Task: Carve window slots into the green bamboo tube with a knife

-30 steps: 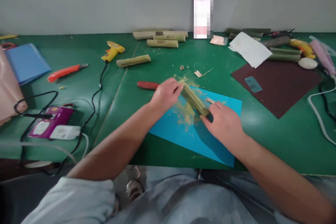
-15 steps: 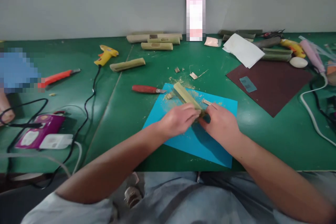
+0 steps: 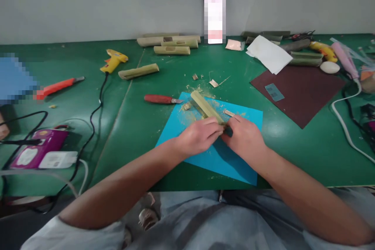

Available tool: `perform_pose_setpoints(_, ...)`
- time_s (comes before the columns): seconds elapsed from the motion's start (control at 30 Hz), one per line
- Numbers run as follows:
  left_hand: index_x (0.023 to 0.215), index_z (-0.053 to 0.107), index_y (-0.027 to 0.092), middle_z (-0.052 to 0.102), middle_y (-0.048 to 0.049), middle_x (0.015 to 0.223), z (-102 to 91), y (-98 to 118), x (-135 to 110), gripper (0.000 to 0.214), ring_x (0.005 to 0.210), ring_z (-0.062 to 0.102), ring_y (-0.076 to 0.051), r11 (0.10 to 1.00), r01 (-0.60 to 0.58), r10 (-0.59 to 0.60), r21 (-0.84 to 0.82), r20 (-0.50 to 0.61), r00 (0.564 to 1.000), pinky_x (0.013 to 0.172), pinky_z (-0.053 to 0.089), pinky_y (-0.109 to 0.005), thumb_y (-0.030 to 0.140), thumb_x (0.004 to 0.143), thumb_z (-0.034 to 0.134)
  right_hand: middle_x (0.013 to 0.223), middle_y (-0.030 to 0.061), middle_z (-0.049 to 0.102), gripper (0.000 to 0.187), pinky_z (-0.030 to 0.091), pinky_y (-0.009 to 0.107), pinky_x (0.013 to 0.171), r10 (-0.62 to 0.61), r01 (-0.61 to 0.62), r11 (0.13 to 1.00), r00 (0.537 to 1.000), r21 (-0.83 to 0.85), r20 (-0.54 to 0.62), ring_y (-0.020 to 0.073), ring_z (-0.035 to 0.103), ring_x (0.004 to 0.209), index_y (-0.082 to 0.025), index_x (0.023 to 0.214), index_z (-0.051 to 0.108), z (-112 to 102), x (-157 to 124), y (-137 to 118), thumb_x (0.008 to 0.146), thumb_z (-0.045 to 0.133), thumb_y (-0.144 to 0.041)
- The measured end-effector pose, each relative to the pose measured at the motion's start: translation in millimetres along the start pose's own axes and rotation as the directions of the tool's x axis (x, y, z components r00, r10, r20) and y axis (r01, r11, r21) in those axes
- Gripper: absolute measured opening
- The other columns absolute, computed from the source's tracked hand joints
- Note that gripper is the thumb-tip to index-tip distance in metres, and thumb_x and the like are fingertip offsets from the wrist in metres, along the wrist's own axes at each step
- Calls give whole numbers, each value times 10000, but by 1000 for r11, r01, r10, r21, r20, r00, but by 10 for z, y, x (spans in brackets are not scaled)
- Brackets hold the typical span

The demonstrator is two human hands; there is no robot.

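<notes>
A pale green bamboo piece (image 3: 206,105) lies at a slant over a blue sheet (image 3: 234,168), its near end between my hands. My left hand (image 3: 200,134) is closed around that end. Close against it, my right hand (image 3: 244,134) is also closed at the bamboo's near end; whether its fingers hold anything smaller is hidden. Shavings and small bamboo chips (image 3: 186,106) are scattered around the far end. To the left rests a red-handled knife (image 3: 161,99), its blade toward the bamboo.
Cut bamboo pieces (image 3: 172,50) lie along the back near a propped phone (image 3: 215,15). On the left are a yellow glue gun (image 3: 115,61), a red cutter (image 3: 58,88) and a purple power strip (image 3: 43,148). Dark sandpaper (image 3: 301,93) and white paper (image 3: 268,55) lie right.
The whole view has shifted slightly, so the table things appear a little further left. Both hands keep their place at the bamboo's near end, with almost no visible movement.
</notes>
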State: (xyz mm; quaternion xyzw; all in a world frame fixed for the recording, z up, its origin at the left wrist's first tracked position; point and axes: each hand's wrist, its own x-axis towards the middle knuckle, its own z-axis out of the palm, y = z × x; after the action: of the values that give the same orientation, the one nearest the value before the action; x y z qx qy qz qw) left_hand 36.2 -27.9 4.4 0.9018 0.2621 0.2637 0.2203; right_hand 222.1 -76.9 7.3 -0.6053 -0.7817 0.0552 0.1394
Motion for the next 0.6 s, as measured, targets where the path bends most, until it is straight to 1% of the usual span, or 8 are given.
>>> perform_pose_setpoints(0.13, 919, 676, 143, 636, -61, 805, 6, -6, -4, 196, 777, 619, -163, 998, 43, -39, 44, -89, 995, 688, 510, -279, 199, 981, 499, 860, 90, 673, 188, 401, 317, 619, 17, -17, 1000, 1000, 1, 3, 213, 636, 779, -164, 822, 638, -9, 3, -10, 876, 597, -339)
perform_pose_setpoints(0.17, 915, 676, 144, 634, -61, 802, 13, -3, -7, 204, 775, 618, -163, 998, 38, -35, 42, -77, 996, 690, 511, -279, 202, 984, 493, 859, 90, 673, 181, 400, 318, 616, 15, -15, 1000, 1000, 0, -2, 213, 636, 773, -163, 824, 639, -5, 3, -10, 873, 599, -332)
perform_pose_setpoints(0.27, 908, 678, 152, 633, -57, 802, 23, 14, -11, 237, 763, 616, -151, 1000, -8, 8, 7, 16, 1000, 680, 511, -266, 212, 996, 466, 844, 86, 672, 153, 396, 318, 607, -6, 6, 1000, 1000, -1, -21, 212, 638, 755, -157, 821, 642, 16, 4, 0, 861, 600, -299)
perform_pose_setpoints(0.33, 929, 679, 151, 642, -59, 823, 17, 28, -5, 218, 786, 621, -154, 1000, 14, -13, 17, -19, 1000, 693, 510, -266, 209, 990, 478, 832, 84, 670, 168, 398, 315, 609, -11, 11, 1000, 999, 4, -37, 212, 638, 760, -157, 811, 642, 30, 4, 8, 863, 600, -311)
perform_pose_setpoints(0.4, 903, 677, 144, 633, -53, 807, 7, 49, 4, 203, 779, 615, -153, 998, 60, -59, 17, -46, 997, 689, 501, -264, 203, 980, 498, 825, 84, 670, 174, 398, 312, 609, -15, 15, 1000, 999, 3, -50, 212, 637, 760, -158, 803, 639, 38, 3, 12, 857, 609, -320)
perform_pose_setpoints(0.5, 865, 673, 140, 606, -39, 772, -1, 78, 10, 218, 737, 597, -138, 998, 59, -58, -32, 16, 998, 663, 487, -251, 199, 981, 498, 823, 84, 673, 144, 392, 310, 600, -25, 25, 1000, 999, -7, -43, 205, 633, 739, -156, 804, 637, 39, 3, 10, 836, 622, -296)
perform_pose_setpoints(0.53, 881, 675, 141, 608, -39, 777, -1, 80, 8, 215, 741, 598, -138, 998, 53, -53, -37, 17, 998, 665, 488, -251, 197, 982, 493, 823, 85, 674, 144, 391, 309, 599, -24, 24, 1000, 999, -7, -38, 204, 632, 738, -155, 804, 637, 38, 5, 7, 836, 621, -294)
perform_pose_setpoints(0.6, 938, 679, 143, 624, -50, 812, 2, 70, 2, 199, 779, 611, -148, 998, 56, -57, -18, -32, 998, 689, 496, -259, 193, 982, 492, 818, 89, 673, 160, 390, 307, 599, -14, 14, 1000, 999, -4, -33, 204, 633, 743, -154, 797, 638, 36, 12, 1, 840, 620, -307)
